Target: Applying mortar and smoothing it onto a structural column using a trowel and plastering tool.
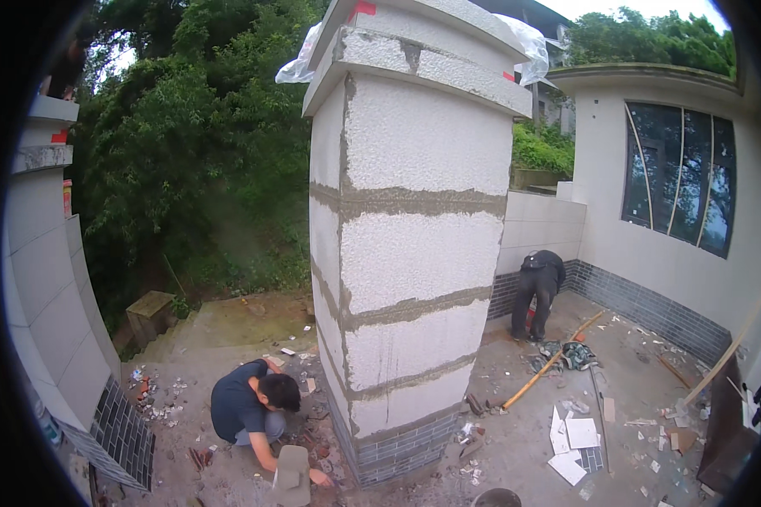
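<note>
Neither my left hand nor my right hand shows in the head view. A tall square pillar (427, 262) stands straight in front of me. Rough white panels cover it, with grey mortar bands between them and dark grey brick-pattern tiles (406, 452) around its foot. Left of the pillar base a person in a dark shirt (238, 404) crouches, one arm reaching down to the ground. A grey-brown blocky thing (292, 475) partly covers that arm; I cannot make out what it is.
A second person (539, 291) bends over by the right wall. A yellow bamboo pole (550, 363), crumpled cloth (577, 355), white tile pieces (566, 444) and rubble lie on the ground. A dark bucket rim (496, 498) shows at the lower edge. Another tiled pillar (59, 313) stands left.
</note>
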`<state>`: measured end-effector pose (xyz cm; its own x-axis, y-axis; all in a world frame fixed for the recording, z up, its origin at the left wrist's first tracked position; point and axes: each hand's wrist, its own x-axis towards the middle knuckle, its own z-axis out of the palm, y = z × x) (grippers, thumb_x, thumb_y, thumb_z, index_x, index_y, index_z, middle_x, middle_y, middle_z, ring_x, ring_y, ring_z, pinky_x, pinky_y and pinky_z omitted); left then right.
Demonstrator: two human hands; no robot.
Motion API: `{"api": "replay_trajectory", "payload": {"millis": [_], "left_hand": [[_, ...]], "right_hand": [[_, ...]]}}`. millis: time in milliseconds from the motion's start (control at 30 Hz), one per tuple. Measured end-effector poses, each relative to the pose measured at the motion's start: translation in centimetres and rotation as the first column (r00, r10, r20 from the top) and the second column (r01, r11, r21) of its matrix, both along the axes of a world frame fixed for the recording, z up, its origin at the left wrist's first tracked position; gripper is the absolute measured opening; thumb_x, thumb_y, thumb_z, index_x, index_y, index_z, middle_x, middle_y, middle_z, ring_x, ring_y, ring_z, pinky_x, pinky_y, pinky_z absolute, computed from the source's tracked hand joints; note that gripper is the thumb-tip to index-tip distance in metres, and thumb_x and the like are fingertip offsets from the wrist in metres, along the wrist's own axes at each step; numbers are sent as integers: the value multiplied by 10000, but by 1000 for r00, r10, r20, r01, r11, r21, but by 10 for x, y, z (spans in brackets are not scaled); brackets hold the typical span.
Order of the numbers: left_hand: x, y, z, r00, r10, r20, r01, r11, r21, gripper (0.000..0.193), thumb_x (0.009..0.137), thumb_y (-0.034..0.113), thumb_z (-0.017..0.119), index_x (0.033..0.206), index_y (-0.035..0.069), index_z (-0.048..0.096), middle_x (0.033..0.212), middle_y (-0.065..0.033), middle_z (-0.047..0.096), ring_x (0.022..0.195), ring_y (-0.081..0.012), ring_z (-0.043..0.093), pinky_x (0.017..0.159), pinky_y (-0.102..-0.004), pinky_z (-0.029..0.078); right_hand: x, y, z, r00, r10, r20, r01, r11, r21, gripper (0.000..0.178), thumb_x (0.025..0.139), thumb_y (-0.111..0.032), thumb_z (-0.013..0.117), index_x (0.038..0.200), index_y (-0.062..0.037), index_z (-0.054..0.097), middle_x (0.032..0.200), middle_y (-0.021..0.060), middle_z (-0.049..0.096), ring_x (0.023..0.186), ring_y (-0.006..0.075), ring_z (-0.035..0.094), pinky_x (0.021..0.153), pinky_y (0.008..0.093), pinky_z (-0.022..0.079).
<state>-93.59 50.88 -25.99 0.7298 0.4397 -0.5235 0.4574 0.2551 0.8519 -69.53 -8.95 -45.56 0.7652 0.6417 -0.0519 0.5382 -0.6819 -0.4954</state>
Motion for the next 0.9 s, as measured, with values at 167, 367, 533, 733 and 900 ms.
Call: {"api": "replay_trajectory", "payload": {"millis": [167,367,533,733,900], "left_hand": [[11,4,-60,1000,-22,2,22,1000,6,488,817,24,603,1279,-18,454,783,-117,594,514,-204,550,409,-351,451],[19,11,-90,998,-59,26,59,998,-4,515,811,15,601,1301,-22,448,812,-122,602,548,-206,562,435,-355,463],[-7,-22,-13,998,-27,58,26,1000,13,536,806,7,597,1318,-26,446,852,-127,612,601,-211,581,475,-361,483],[-50,-49,16,998,16,68,-17,1000,5,561,799,-2,592,1339,-32,443,901,-134,624,664,-216,603,523,-368,507],[-84,-55,-71,971,221,90,-226,973,50,584,792,-20,596,1354,-48,439,1071,-140,634,907,-222,633,748,-365,540]], "right_hand": [[28,-56,-7,993,81,81,-78,996,-49,304,827,-273,538,578,-104,582,616,149,571,613,353,550,598,492,433],[28,-108,-14,889,363,281,-288,918,-274,242,827,-230,533,634,-94,590,641,148,576,614,327,559,587,458,448],[29,-59,16,967,250,56,-224,929,-293,188,838,-250,540,768,-88,605,766,154,598,729,331,572,658,457,455],[26,-2,44,978,99,-181,-158,925,-345,221,852,-274,548,929,-81,624,916,163,624,868,337,587,742,456,463],[54,32,55,947,76,-313,-216,871,-442,308,863,-294,555,1063,-75,640,1041,169,645,984,341,600,812,455,470]]}}
